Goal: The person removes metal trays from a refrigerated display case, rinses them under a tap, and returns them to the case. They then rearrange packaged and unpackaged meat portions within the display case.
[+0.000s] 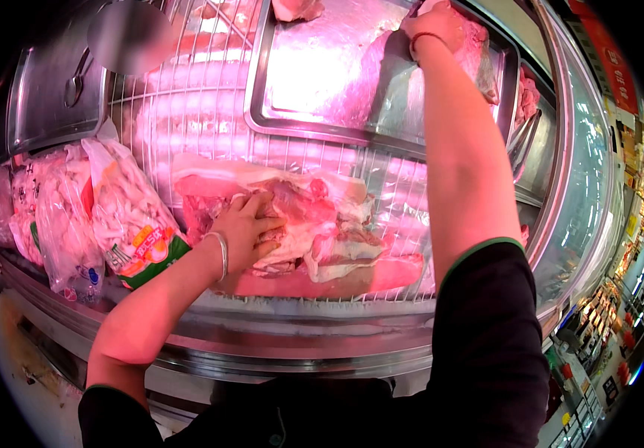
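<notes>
My left hand (248, 231) lies palm down, fingers apart, on a large slab of raw meat (305, 218) with a pale layer of fat or skin along its far edge. The slab rests on the white wire rack (193, 120) of a chilled display case. At the far right, my right hand (438, 28) is curled over the upper end of a piece of raw meat (474, 53) in a metal tray (333, 132); its fingertips are partly hidden. Another small piece of meat (298, 9) sits at the tray's far edge.
Bagged pale meat pieces (131, 215) crowd the left side. Behind them stands a metal tray (56, 106) with a looped metal utensil (74, 89). Metal tongs (525, 140) lie at right, inside the curved glass panel (585, 168). The metal front ledge (299, 344) runs before me.
</notes>
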The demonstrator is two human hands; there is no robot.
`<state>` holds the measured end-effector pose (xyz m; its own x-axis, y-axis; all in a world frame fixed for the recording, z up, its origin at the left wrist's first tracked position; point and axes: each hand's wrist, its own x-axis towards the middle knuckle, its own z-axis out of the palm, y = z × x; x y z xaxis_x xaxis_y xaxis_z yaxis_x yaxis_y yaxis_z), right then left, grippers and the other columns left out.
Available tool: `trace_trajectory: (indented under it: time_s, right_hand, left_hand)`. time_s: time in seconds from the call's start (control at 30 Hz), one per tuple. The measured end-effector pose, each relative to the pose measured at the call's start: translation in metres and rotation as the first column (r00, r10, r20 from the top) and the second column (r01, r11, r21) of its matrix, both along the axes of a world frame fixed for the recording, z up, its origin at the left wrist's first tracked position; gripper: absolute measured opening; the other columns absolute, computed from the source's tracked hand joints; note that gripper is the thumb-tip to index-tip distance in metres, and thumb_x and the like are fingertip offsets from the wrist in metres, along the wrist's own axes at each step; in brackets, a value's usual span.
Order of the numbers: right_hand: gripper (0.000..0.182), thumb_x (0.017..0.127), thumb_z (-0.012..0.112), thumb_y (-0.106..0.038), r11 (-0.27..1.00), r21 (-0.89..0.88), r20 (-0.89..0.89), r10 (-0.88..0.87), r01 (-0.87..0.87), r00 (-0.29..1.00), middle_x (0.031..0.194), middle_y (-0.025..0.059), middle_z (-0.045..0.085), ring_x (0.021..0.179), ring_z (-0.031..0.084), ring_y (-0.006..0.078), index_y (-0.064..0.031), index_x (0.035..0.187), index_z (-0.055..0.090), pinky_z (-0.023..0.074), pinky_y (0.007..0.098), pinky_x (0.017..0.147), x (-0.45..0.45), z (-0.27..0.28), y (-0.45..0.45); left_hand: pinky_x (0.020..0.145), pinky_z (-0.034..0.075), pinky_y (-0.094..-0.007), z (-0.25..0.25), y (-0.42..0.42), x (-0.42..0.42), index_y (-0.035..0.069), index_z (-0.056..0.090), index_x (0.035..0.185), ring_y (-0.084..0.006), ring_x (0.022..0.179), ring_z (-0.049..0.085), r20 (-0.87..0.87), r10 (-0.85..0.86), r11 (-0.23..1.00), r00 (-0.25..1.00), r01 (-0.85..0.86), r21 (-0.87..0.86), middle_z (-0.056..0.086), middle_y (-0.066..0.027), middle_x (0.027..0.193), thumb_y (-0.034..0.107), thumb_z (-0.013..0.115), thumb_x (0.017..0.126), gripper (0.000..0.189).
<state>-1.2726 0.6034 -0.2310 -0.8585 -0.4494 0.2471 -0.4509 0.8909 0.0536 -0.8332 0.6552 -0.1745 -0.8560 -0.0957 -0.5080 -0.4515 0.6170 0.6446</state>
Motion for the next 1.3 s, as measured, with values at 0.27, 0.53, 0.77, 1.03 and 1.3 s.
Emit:
trace_trajectory:
  time_s: [0.27, 0.53, 0.77, 1.03, 1.3]
  right_hand:
    - [0.039, 0.069, 0.063, -0.010, 0.774, -0.440, 0.892, 0.317, 0.455, 0.322, 0.094, 0.0105, 0.063, 0.088, 0.062, 0.0183, 0.0019, 0.107, 0.057, 0.0492, 0.0268, 0.076, -0.054, 0.011, 0.118]
    - [0.049, 0.069, 0.062, -0.010, 0.848, -0.515, 0.735, 0.361, -0.125, -0.574, 0.112, 0.0049, 0.057, 0.102, 0.053, 0.0137, -0.0039, 0.117, 0.055, 0.0446, 0.0304, 0.089, 0.209, 0.121, 0.185]
    - [0.034, 0.069, 0.060, -0.009, 0.735, -0.381, 0.922, 0.254, -0.561, -0.294, 0.094, 0.0141, 0.063, 0.085, 0.061, 0.0258, -0.0013, 0.102, 0.057, 0.0494, 0.0370, 0.075, 0.322, 0.066, 0.263]
    - [0.020, 0.076, 0.062, -0.022, 0.610, -0.290, 0.897, 0.442, -0.737, 0.013, 0.083, 0.0126, 0.062, 0.082, 0.060, 0.0304, -0.0055, 0.087, 0.058, 0.0498, 0.0414, 0.070, 0.299, 0.085, 0.259]
    - [0.036, 0.076, 0.064, -0.019, 0.885, -0.462, 0.201, 0.163, -0.053, 0.966, 0.107, 0.0210, 0.054, 0.102, 0.050, 0.0366, 0.0011, 0.104, 0.056, 0.0416, 0.0425, 0.086, 0.056, 0.017, 0.152]
  left_hand:
    - [0.099, 0.036, -0.0425, -0.008, -0.002, -0.004, 0.016, 0.064, 0.112, -0.0363, 0.116, 0.041, -0.053, 0.013, 0.999, 0.999, -0.011, 0.045, 0.041, -0.0165, 0.131, 0.028, 0.068, 0.074, 0.040]
    - [0.087, 0.045, -0.0273, -0.005, -0.039, -0.006, 0.005, 0.060, 0.115, -0.0170, 0.099, 0.057, 0.130, 0.368, 0.663, 0.921, -0.358, 0.658, 0.058, -0.0085, 0.112, 0.011, 0.055, 0.088, 0.028]
    - [0.068, 0.050, -0.0331, 0.015, -0.029, 0.025, 0.010, 0.065, 0.104, -0.0169, 0.082, 0.064, 0.161, 0.267, 0.760, 0.950, -0.310, 0.571, 0.066, -0.0076, 0.084, 0.023, 0.061, 0.079, 0.028]
    - [0.081, 0.048, -0.0387, 0.012, 0.069, 0.046, 0.017, 0.055, 0.119, -0.0294, 0.093, 0.062, 0.131, -0.595, 0.765, 0.793, 0.509, 0.396, 0.065, -0.0093, 0.104, 0.030, 0.063, 0.077, 0.045]
    - [0.071, 0.053, -0.0393, 0.005, 0.133, 0.019, 0.009, 0.054, 0.102, -0.0309, 0.094, 0.061, 0.316, -0.501, 0.854, 0.806, 0.520, 0.030, 0.063, -0.0165, 0.096, 0.015, 0.048, 0.084, 0.020]
